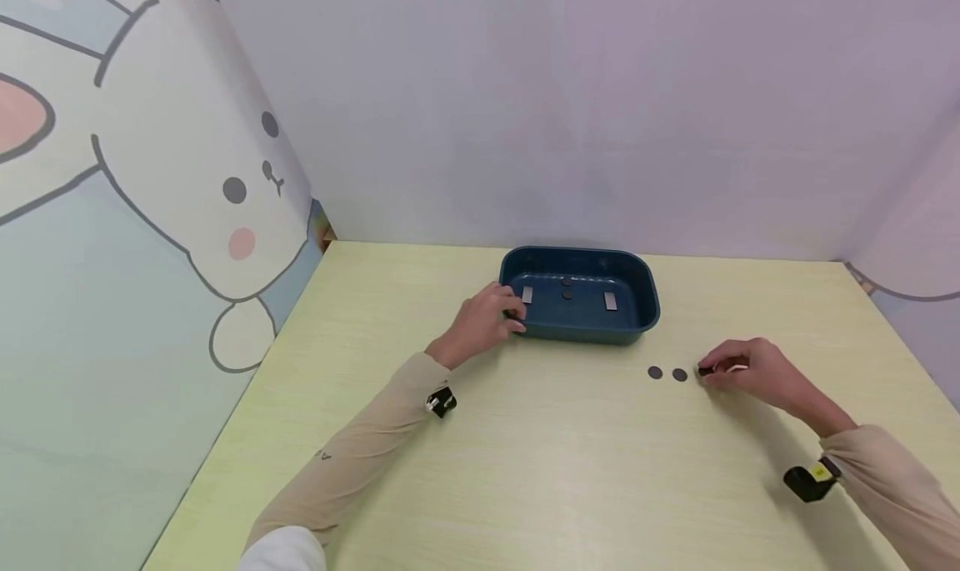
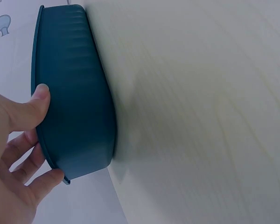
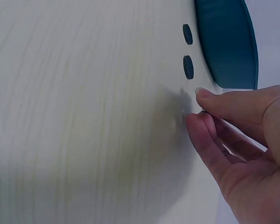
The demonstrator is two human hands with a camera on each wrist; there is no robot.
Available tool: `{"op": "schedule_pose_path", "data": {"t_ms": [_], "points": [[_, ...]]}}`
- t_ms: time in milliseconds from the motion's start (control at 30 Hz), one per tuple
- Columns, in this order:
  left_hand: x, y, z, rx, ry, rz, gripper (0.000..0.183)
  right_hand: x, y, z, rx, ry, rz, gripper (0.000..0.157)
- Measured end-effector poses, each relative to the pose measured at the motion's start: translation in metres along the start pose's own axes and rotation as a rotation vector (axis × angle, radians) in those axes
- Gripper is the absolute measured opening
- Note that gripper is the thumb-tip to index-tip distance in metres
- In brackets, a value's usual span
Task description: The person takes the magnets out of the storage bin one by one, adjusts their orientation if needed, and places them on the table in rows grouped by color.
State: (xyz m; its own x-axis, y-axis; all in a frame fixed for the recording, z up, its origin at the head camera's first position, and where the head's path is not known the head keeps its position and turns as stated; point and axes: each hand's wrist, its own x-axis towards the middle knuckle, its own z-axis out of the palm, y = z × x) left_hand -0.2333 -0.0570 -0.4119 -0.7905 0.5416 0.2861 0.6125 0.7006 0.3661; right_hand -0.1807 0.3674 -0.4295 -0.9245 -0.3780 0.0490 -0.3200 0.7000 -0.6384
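A dark blue plastic tub [image 1: 581,334] stands toward the back of the table. My left hand [image 1: 483,317] grips its left end; in the left wrist view the thumb [image 2: 41,100] lies against the outer wall while the fingers reach the rim. My right hand [image 1: 757,375], right of the tub, pinches a small dark disc [image 1: 706,371] between thumb and fingers. From the right wrist only a sliver of that disc shows. Two similar flat discs, one nearer the tub [image 1: 655,373] and one nearer the hand [image 1: 679,375], lie on the table.
Inside the tub are two small dark discs [image 1: 567,295] and two pale rectangular pieces, one at left [image 1: 527,295] and one at right [image 1: 611,302]. The light wooden table [image 1: 525,454] meets a pale wall [image 1: 585,137] behind. A rabbit-patterned sheet [image 1: 172,162] hangs at the left.
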Motion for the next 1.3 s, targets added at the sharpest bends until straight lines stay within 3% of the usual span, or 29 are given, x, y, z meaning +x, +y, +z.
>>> {"op": "schedule_pose_path", "data": {"t_ms": [467,900,1300], "points": [[0.001,-0.001,0.0,-0.035,0.016,0.005,0.008,0.001,0.0,-0.001,-0.062,0.023,-0.012,0.015],[-0.001,-0.002,0.0,-0.019,0.019,0.004,0.005,-0.001,0.0,0.007,-0.135,0.084,-0.127,0.021],[-0.001,0.0,0.001,-0.019,0.015,-0.002,0.006,-0.005,-0.001,0.01,-0.121,0.069,-0.116,0.02]]}}
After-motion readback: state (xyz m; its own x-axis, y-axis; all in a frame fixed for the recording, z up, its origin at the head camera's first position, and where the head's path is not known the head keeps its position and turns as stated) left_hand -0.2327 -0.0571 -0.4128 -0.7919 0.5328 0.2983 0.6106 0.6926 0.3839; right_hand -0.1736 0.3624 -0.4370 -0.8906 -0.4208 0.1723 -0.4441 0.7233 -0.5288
